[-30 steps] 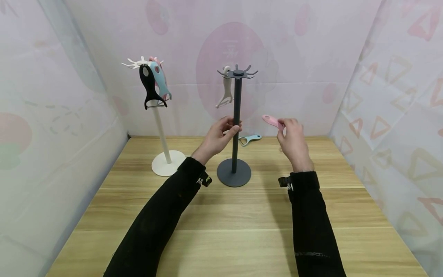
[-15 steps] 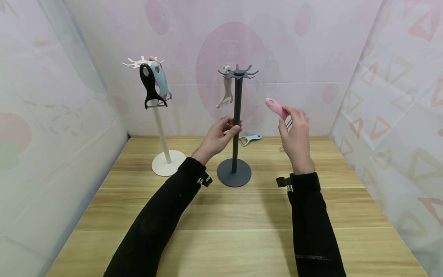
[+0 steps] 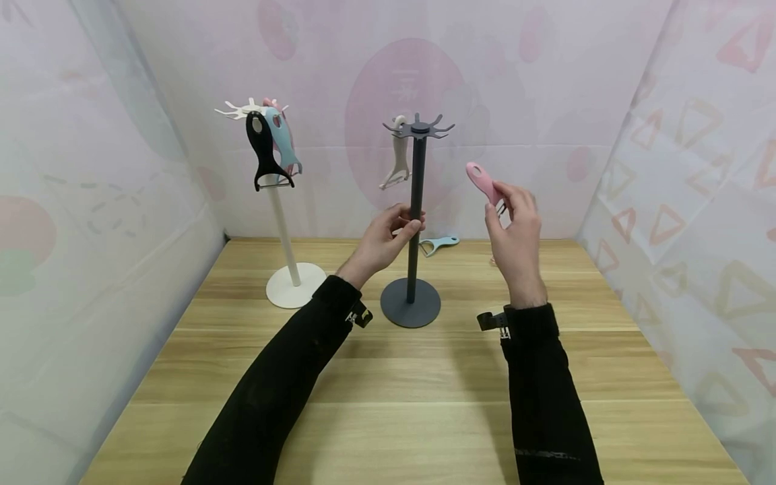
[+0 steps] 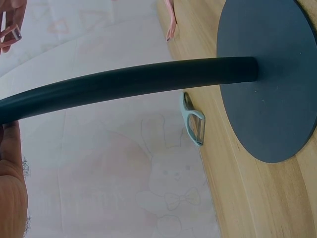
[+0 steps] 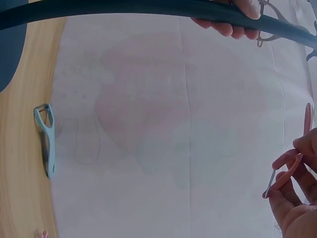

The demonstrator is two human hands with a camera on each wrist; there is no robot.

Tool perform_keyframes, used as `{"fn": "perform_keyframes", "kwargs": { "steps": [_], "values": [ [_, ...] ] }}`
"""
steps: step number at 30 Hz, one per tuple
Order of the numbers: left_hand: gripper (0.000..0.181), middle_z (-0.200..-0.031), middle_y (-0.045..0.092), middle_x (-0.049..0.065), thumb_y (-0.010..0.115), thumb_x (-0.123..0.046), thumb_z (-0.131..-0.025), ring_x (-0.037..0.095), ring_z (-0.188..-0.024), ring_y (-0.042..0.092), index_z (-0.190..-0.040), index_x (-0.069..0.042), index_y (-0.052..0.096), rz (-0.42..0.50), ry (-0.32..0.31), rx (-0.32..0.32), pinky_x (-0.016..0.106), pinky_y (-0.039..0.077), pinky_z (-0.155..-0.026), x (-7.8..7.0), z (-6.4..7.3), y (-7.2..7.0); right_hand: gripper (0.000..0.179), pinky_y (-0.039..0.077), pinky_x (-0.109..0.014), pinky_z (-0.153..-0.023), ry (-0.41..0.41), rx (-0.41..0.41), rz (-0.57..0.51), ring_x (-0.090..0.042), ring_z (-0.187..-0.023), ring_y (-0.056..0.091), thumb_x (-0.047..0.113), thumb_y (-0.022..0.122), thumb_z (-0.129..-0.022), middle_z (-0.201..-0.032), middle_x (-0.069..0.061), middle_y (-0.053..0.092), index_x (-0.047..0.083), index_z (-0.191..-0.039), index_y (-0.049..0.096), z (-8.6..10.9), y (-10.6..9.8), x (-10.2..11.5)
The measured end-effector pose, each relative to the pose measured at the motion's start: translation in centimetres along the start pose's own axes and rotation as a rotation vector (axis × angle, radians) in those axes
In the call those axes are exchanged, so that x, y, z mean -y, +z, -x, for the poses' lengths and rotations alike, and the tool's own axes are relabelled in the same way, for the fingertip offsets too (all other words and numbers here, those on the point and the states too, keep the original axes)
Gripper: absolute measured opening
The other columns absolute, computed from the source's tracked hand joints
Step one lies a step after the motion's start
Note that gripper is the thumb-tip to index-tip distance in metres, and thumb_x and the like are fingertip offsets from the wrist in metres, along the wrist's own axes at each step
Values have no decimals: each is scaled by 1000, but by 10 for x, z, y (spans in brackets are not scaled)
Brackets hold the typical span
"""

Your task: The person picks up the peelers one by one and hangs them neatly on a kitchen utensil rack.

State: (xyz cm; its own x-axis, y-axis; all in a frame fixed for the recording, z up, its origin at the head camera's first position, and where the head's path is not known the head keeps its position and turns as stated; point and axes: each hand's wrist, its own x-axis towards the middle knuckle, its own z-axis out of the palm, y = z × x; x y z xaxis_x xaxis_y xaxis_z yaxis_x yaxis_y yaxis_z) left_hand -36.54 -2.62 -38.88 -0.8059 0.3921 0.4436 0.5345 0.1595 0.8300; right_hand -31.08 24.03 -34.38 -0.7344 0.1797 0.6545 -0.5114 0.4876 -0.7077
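My left hand [image 3: 388, 237] grips the post of a dark grey stand [image 3: 417, 182], thumb across its front, about halfway up. To the right of the stand, my right hand [image 3: 516, 236] pinches a pink peeler [image 3: 481, 180] between thumb and fingers, its holed handle end pointing up and left. The peeler's blade end [image 5: 271, 183] shows by the fingers in the right wrist view. On the stand's ring of hooks hangs a cream peeler [image 3: 399, 155], at the back left. A light blue peeler [image 3: 440, 244] lies on the table behind the stand.
A white stand [image 3: 295, 286] at the left bears a black peeler [image 3: 262, 151], a light blue peeler [image 3: 281, 140] and a pink one behind them. Another pink item [image 4: 171, 22] lies on the table, mostly hidden behind my right hand in the head view. Printed cloth walls enclose the table [image 3: 394, 417].
My right hand has risen with the pink peeler, whose handle now tilts more upright. The left hand stays on the post, and the stand has hardly moved.
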Motion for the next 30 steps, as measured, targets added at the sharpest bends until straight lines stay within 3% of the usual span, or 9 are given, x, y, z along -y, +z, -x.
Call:
{"fn": "perform_keyframes", "kwargs": {
  "steps": [5, 14, 18, 21, 30],
  "values": [
    [33, -134, 77, 20, 66, -20, -123, 41, -133, 78, -151, -4, 70, -2, 15, 3, 47, 62, -110, 2, 0, 0, 42, 47, -39, -139, 22, 22, -98, -30, -148, 63, -1, 69, -115, -154, -24, 66, -2, -156, 70, 2, 7, 4],
    [33, -135, 77, 21, 66, -20, -123, 40, -132, 79, -151, -3, 70, -7, 21, -6, 49, 63, -112, 5, 3, -1, 43, 52, -40, -135, 64, 82, -225, -29, -146, 62, 3, 67, -117, -157, -25, 61, -2, -160, 67, 4, 25, 0],
    [33, -135, 76, 22, 66, -19, -123, 46, -134, 77, -152, -3, 69, 11, 24, 4, 48, 62, -110, 5, 3, -1, 44, 60, -25, -117, 122, 112, -304, -36, -148, 62, 7, 66, -119, -159, -23, 59, 0, -162, 65, -2, 30, 1],
    [34, -136, 76, 24, 65, -18, -123, 53, -137, 75, -152, -2, 69, 29, 27, 11, 49, 62, -111, 5, 2, -1, 44, 60, -21, -105, 154, 127, -331, -38, -149, 62, 12, 66, -120, -160, -21, 61, 3, -163, 65, -7, 32, 5],
    [33, -136, 76, 22, 65, -18, -123, 40, -133, 78, -152, -3, 69, 14, 26, 13, 51, 62, -115, 4, -1, 0, 43, 55, -40, -131, 149, 129, -338, -31, -150, 63, 13, 66, -120, -158, -18, 63, 5, -163, 66, -25, 37, 21]
  ]
}}
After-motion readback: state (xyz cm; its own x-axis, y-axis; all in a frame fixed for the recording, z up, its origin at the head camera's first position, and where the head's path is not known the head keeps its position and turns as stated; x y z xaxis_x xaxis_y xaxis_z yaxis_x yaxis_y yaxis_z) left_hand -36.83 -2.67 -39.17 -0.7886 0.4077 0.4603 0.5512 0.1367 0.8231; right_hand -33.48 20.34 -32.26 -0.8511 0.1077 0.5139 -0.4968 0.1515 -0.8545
